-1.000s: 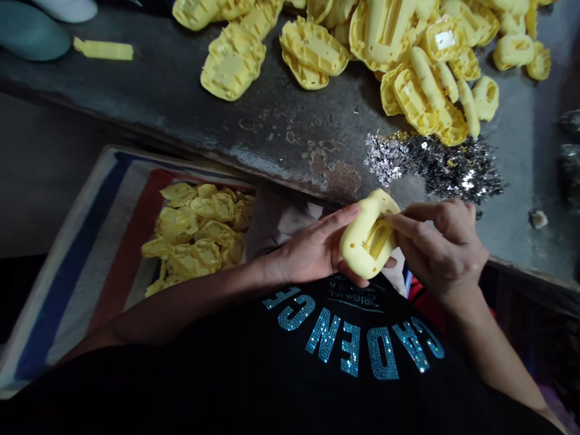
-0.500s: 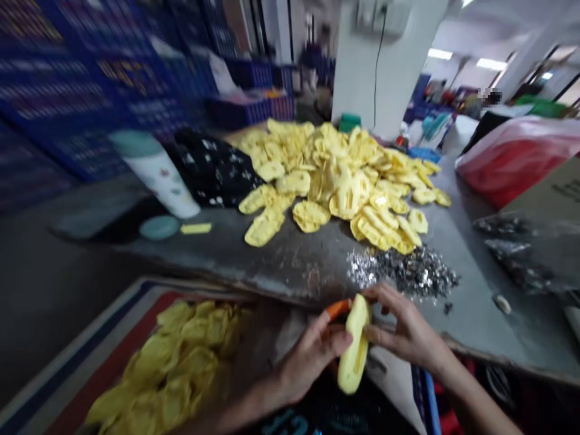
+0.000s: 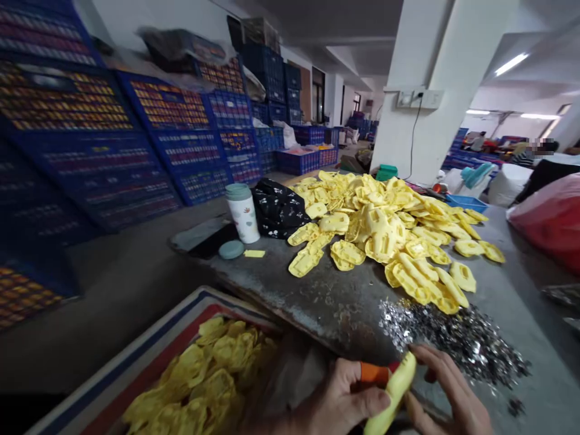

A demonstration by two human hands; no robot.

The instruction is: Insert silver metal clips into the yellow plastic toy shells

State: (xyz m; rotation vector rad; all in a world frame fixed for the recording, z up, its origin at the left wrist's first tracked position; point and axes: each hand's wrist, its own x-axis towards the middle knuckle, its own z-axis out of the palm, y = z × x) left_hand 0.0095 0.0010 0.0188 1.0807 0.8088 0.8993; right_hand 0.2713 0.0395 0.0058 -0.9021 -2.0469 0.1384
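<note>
Shell (image 3: 392, 399) of yellow plastic, long axis running one o'clock to seven, sits at three o'clock from the left hand (image 3: 342, 399), whose grip pinches it, and nine from the right hand (image 3: 461, 400), half-curled alongside, hold unclear.

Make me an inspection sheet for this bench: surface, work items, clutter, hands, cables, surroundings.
Surface: table is dark and scuffed.
Work items: yellow parts heaped on the table; metal bits spread in front of them; more parts lie in a striped bin below the table edge.
Clutter: bottle, disc, yellow strip, black cloth.
Hands: left hand holds a yellow piece, with an orange wrap on one finger; right hand at the piece's other side.
Cables: cord hangs down the pillar.
Surroundings: stacked blue crates; red bag at right.
</note>
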